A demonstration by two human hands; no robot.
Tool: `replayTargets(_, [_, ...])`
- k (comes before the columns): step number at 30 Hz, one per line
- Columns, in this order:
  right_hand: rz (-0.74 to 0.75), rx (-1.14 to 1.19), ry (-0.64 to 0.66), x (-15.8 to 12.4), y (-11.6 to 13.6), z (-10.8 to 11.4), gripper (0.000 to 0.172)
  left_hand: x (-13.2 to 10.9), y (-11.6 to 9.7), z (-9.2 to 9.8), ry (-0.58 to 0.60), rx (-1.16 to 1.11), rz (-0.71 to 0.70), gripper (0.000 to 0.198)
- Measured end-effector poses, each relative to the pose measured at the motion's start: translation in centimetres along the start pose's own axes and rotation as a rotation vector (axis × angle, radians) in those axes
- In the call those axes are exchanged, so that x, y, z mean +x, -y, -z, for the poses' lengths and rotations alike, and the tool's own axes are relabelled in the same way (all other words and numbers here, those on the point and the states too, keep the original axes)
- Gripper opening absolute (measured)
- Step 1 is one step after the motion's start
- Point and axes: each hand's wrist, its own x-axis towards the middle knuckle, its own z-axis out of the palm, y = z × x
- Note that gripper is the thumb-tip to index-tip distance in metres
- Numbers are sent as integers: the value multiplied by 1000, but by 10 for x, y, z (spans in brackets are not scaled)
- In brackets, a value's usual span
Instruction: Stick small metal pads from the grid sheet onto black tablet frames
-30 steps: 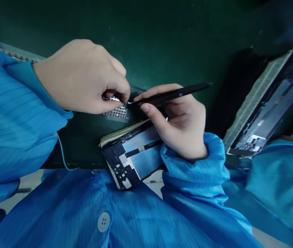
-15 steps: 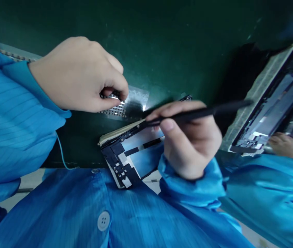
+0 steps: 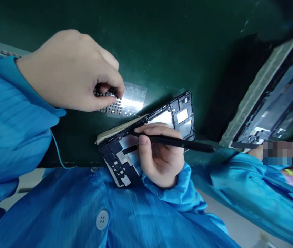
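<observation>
My left hand (image 3: pixel 69 70) is curled closed, thumb and fingers pinching the edge of a clear sheet (image 3: pixel 125 103) that carries rows of small grey squares. My right hand (image 3: pixel 159 153) grips black tweezers (image 3: pixel 177 142) like a pen. Their tip rests on the inner face of a black phone frame (image 3: pixel 180 115) that lies tilted on the dark green mat (image 3: pixel 162 44) just in front of my chest. The frame's lower part shows dark shields and pale patches (image 3: pixel 118 162). Both arms wear blue striped sleeves.
A second open device (image 3: pixel 275 106) on a pale ribbed pad lies at the right edge. Another person's blue sleeve (image 3: pixel 252 186) and hand reach in beside it. A thin blue cord (image 3: pixel 57 156) hangs from my left cuff. Pale table edge shows below the mat.
My right hand has carried the tweezers from the sheet of squares down to the phone frame, tip now on its inner face. My left hand kept its pinch on the sheet.
</observation>
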Motion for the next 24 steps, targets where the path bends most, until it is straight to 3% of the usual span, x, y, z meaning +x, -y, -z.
replayTargets(4, [-8,-67,131,23,6,16,27,0,1,0,-6,29,-30,64])
replayTargets(11, [4,-144,383,84,-14,19,9,0,1,1,-4,3,-44,72])
replayTargets(14, [12,-115,364,85,-21,15,10,2,2,-1,14,-11,-34,67])
replayTargets(17, [53,-101,326,82,-22,14,11,3,6,-4,-23,8,-57,76])
replayTargets(24, [48,-59,359,85,-19,16,6,2,8,-6,-10,-42,-39,70])
